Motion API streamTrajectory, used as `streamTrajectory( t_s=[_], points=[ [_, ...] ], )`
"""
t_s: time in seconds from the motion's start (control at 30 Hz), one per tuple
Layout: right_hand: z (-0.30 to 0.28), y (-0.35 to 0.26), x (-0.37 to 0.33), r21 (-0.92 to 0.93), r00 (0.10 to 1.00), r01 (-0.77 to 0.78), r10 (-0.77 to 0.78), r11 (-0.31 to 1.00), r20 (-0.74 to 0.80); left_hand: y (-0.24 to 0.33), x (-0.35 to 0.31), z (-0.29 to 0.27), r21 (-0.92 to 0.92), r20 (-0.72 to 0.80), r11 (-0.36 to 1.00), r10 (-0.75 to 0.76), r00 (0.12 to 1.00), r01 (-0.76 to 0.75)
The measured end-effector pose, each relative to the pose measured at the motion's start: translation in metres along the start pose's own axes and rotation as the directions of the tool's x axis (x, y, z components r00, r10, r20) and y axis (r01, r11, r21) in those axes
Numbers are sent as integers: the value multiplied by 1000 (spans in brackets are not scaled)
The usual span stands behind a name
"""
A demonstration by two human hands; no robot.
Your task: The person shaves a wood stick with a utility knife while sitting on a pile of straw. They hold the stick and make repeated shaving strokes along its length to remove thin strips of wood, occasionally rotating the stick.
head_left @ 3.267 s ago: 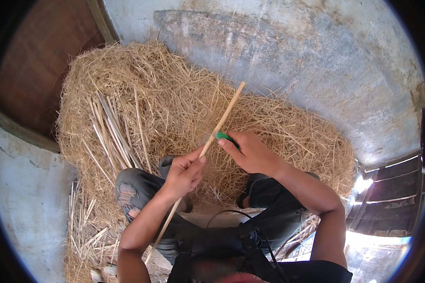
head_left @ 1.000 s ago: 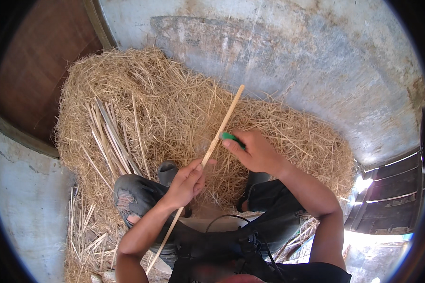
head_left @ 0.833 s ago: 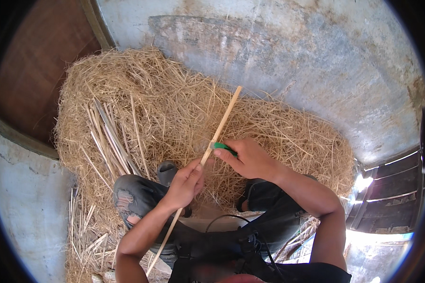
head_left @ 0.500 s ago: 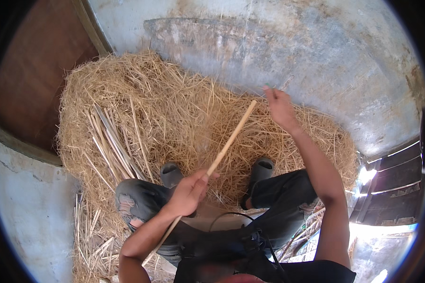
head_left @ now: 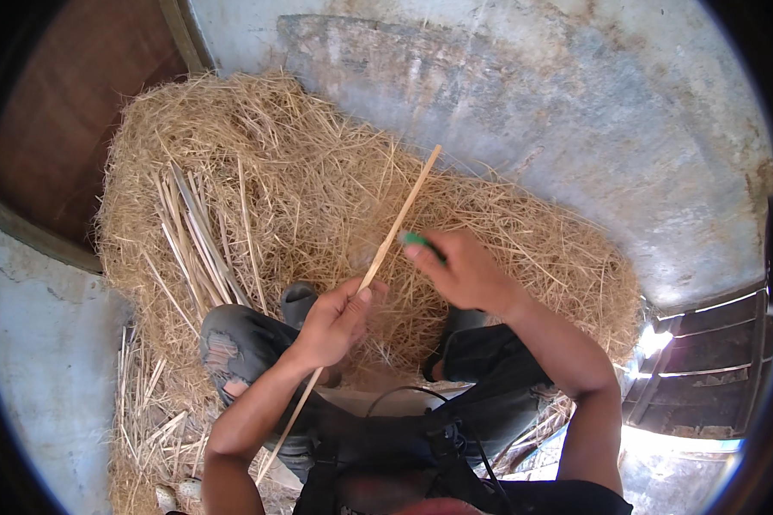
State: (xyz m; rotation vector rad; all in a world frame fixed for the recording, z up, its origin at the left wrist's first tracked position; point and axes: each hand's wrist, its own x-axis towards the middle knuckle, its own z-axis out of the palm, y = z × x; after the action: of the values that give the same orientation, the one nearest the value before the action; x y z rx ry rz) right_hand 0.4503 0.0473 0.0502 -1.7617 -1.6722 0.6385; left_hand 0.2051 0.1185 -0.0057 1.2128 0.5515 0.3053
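A long, thin, pale wooden stick (head_left: 414,193) slants across the middle. Its far end points up toward the wall, and its lower end runs back under my left forearm. My left hand (head_left: 335,322) is closed around it near mid-length, thumb on top. Close to the stick's right side, my right hand (head_left: 464,270) grips a small green-handled knife (head_left: 424,245). Its blade is blurred and mostly hidden, so I cannot tell whether it touches the wood.
A big heap of straw-like shavings (head_left: 258,120) surrounds my feet. Several split sticks (head_left: 193,236) lie on it at left. A stained bluish wall (head_left: 524,94) rises behind, with a brown panel (head_left: 51,120) at far left. Dark slats (head_left: 704,369) stand at right.
My right hand has come down and left from near the wall to beside the stick. The stick's far end has shifted up and left, and my left hand has moved slightly up and left.
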Motion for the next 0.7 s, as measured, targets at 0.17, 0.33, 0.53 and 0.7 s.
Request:
streamTrajectory(
  t_s=[0.17,0.33,0.53,0.7],
  points=[
    [31,2,-6,-52,990,67,-60,996,125,-1,2,1,-18,-48,1000,-11,999,10],
    [34,4,9,-117,996,-72,78,991,49,-3,-1,-3,-128,-52,985,-121,991,114],
    [-45,69,34,-115,877,-407,352,906,-327,10,-18,8,-84,76,994,-60,995,66],
    [-31,45,7,-95,929,-280,245,955,-276,5,-7,-4,-126,20,991,-48,999,50]
  ],
)
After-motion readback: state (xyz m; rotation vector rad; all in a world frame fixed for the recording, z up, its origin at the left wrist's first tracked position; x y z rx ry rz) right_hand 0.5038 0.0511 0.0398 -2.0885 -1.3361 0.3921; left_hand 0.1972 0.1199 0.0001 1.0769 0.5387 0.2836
